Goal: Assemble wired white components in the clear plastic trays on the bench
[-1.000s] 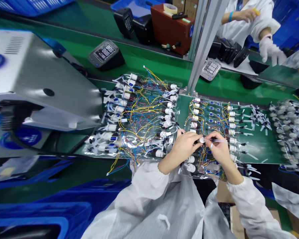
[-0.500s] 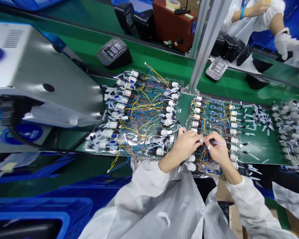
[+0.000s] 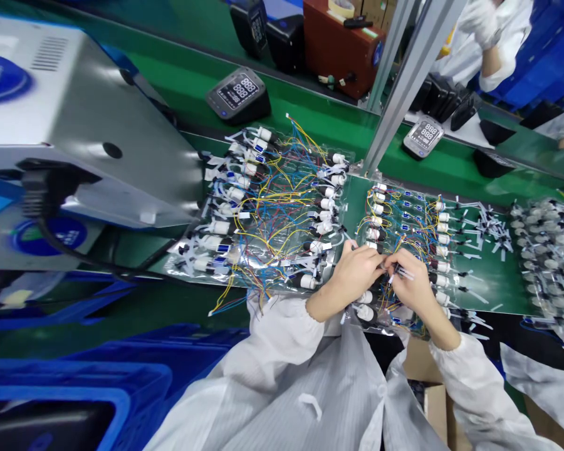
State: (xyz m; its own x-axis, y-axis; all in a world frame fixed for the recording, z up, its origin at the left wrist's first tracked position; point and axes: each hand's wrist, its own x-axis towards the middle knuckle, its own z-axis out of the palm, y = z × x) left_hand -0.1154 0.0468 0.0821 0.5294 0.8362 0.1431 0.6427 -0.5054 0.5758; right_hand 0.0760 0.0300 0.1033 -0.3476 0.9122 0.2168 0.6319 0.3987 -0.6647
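Observation:
My left hand (image 3: pixel 357 274) is closed in a pinch on a small white-ended air pump, mostly covered by the fingers. Against its fingertips, my right hand (image 3: pixel 410 275) pinches a black tube connector with short translucent tubes (image 3: pixel 405 272) that stick out to the right. Both hands meet over a clear plastic tray of wired pumps. White-capped pumps (image 3: pixel 378 210) line the tray's left side and more pumps (image 3: pixel 443 238) its right side, with tubes fitted on these. Yellow, blue and red wires run between the rows.
Another tray of wired pumps (image 3: pixel 272 219) lies to the left, beside a large metal machine (image 3: pixel 131 150). Loose tube connectors (image 3: pixel 493 225) and a pile of round translucent parts (image 3: pixel 549 257) lie right. A metal post (image 3: pixel 399 94) rises behind. Display monitors (image 3: pixel 239 94) stand at the back; a co-worker is beyond.
My fingertips have come closer together, and the white end of the pump is now more hidden. The view has shifted slightly. The co-worker across has moved their arms.

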